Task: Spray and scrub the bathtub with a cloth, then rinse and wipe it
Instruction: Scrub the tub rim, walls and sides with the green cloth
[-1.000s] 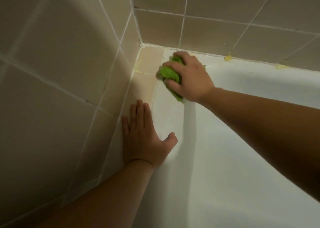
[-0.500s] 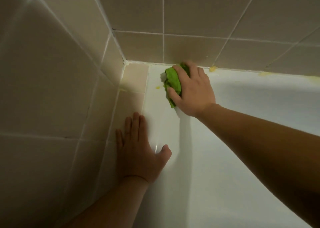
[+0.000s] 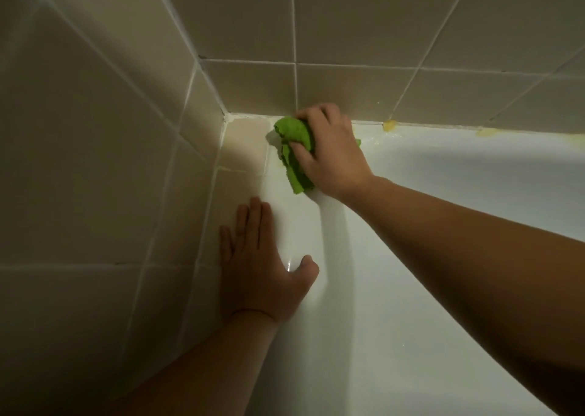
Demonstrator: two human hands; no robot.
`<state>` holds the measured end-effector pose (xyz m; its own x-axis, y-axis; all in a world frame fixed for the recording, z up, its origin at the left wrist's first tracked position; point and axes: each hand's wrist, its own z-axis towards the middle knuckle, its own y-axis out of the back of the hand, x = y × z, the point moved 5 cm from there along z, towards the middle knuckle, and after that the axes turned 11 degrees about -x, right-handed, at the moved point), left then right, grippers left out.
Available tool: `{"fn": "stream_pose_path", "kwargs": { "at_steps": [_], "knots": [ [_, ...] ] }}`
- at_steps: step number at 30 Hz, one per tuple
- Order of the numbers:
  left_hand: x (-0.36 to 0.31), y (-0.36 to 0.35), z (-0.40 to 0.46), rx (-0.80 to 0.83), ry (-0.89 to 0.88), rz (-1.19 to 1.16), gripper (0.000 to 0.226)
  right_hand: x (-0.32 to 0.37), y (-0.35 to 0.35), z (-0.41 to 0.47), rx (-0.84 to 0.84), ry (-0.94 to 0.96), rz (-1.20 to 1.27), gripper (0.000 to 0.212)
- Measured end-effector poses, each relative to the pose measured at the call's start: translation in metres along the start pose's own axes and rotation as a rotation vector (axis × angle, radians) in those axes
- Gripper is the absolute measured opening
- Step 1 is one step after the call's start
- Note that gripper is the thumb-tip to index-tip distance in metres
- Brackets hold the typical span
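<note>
Our right hand (image 3: 329, 156) bunches the green cloth (image 3: 292, 153), fingers curled round it, pressing it on the white bathtub (image 3: 443, 257) rim in the tiled corner. Our left hand (image 3: 256, 267) lies flat, fingers straight, on the rim beside the wall tiles (image 3: 95, 162). Yellowish residue (image 3: 390, 125) dots the seam.

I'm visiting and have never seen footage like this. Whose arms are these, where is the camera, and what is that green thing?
No machine here: these are a person's own arms, filmed by a wide-angle camera worn on the head, looking down. The right hand grips a bunched green cloth and presses it on the white bathtub rim, in the corner where the tiled wall meets it. The left hand lies flat, fingers straight, on the rim beside the side wall, holding nothing. Yellowish blobs sit along the seam between tub and tiles.
</note>
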<state>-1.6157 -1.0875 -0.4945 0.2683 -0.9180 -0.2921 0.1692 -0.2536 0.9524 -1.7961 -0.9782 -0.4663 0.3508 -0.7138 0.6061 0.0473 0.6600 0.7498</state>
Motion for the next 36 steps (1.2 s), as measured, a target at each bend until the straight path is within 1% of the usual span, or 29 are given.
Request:
{"fn": "stream_pose_path", "kwargs": {
  "at_steps": [2, 3, 4, 6, 7, 8, 9, 11, 12, 13, 14, 16, 17, 18, 20, 23, 25, 26, 27, 30, 31, 32, 33, 34, 36],
  "knots": [
    [-0.001, 0.001, 0.001, -0.021, 0.012, -0.019, 0.109, 0.009, 0.003, 0.003, 0.005, -0.066, 0.099, 0.043],
    [-0.002, 0.001, 0.001, -0.041, 0.020, -0.029, 0.111, 0.016, 0.002, 0.001, 0.031, -0.042, 0.121, 0.043],
    [-0.001, 0.001, 0.001, -0.065, 0.026, -0.040, 0.112, 0.024, 0.000, -0.005, 0.075, 0.035, 0.115, 0.044],
    [-0.002, 0.002, 0.000, -0.102, 0.024, -0.056, 0.111, 0.035, -0.009, -0.027, 0.210, 0.264, 0.016, 0.045],
    [-0.002, 0.002, -0.001, -0.115, 0.022, -0.064, 0.111, 0.032, -0.014, -0.033, 0.257, 0.347, -0.038, 0.047],
    [-0.002, 0.002, 0.000, -0.128, 0.021, -0.069, 0.111, 0.024, -0.013, -0.031, 0.253, 0.356, -0.082, 0.049],
    [-0.002, 0.002, 0.000, -0.136, 0.022, -0.069, 0.111, 0.014, -0.009, -0.024, 0.210, 0.292, -0.120, 0.050],
    [-0.003, 0.001, 0.001, -0.130, 0.025, -0.055, 0.110, -0.005, 0.000, -0.008, 0.079, 0.098, -0.217, 0.052],
    [-0.003, 0.000, 0.002, -0.121, 0.023, -0.050, 0.110, -0.006, 0.001, -0.008, 0.032, 0.043, -0.276, 0.052],
    [-0.004, -0.001, 0.003, -0.115, 0.019, -0.047, 0.110, 0.000, -0.001, -0.012, 0.022, 0.047, -0.311, 0.053],
    [-0.004, 0.000, 0.004, -0.111, 0.014, -0.048, 0.109, 0.011, -0.006, -0.020, 0.051, 0.093, -0.305, 0.056],
    [-0.005, -0.001, 0.007, -0.096, 0.005, -0.045, 0.108, 0.030, -0.014, -0.036, 0.160, 0.240, -0.253, 0.062],
    [-0.005, -0.001, 0.008, -0.088, -0.001, -0.040, 0.107, 0.031, -0.015, -0.039, 0.189, 0.282, -0.249, 0.063],
    [-0.005, -0.002, 0.009, -0.086, -0.005, -0.034, 0.108, 0.026, -0.012, -0.036, 0.180, 0.279, -0.258, 0.063],
    [-0.004, -0.003, 0.011, -0.086, -0.001, -0.031, 0.110, 0.004, 0.001, -0.027, 0.083, 0.143, -0.306, 0.061],
    [-0.005, -0.003, 0.015, -0.084, 0.000, -0.032, 0.110, -0.032, 0.024, -0.032, -0.133, -0.187, -0.357, 0.055],
    [-0.006, -0.005, 0.018, -0.087, -0.005, -0.023, 0.110, -0.039, 0.028, -0.033, -0.181, -0.367, -0.332, 0.049],
    [-0.006, -0.005, 0.018, -0.092, -0.007, -0.018, 0.109, -0.034, 0.026, -0.029, -0.171, -0.384, -0.316, 0.047],
    [-0.007, -0.005, 0.019, -0.100, -0.011, -0.014, 0.109, -0.023, 0.020, -0.023, -0.142, -0.341, -0.312, 0.047],
    [-0.008, -0.006, 0.021, -0.120, -0.036, 0.008, 0.107, 0.007, 0.000, -0.006, -0.041, -0.094, -0.327, 0.050],
    [-0.008, -0.007, 0.022, -0.123, -0.041, 0.017, 0.106, 0.009, -0.002, -0.003, -0.038, -0.062, -0.336, 0.050],
    [-0.007, -0.007, 0.023, -0.130, -0.043, 0.021, 0.106, 0.004, 0.000, -0.003, -0.055, -0.069, -0.350, 0.049],
    [-0.007, -0.007, 0.024, -0.140, -0.044, 0.017, 0.105, -0.005, 0.006, -0.005, -0.093, -0.120, -0.361, 0.048],
    [-0.007, -0.007, 0.024, -0.150, -0.042, 0.007, 0.105, -0.017, 0.014, -0.010, -0.148, -0.211, -0.365, 0.046],
    [-0.008, -0.006, 0.025, -0.153, -0.039, -0.002, 0.104, -0.043, 0.031, -0.021, -0.253, -0.441, -0.353, 0.046]
  ]
}}
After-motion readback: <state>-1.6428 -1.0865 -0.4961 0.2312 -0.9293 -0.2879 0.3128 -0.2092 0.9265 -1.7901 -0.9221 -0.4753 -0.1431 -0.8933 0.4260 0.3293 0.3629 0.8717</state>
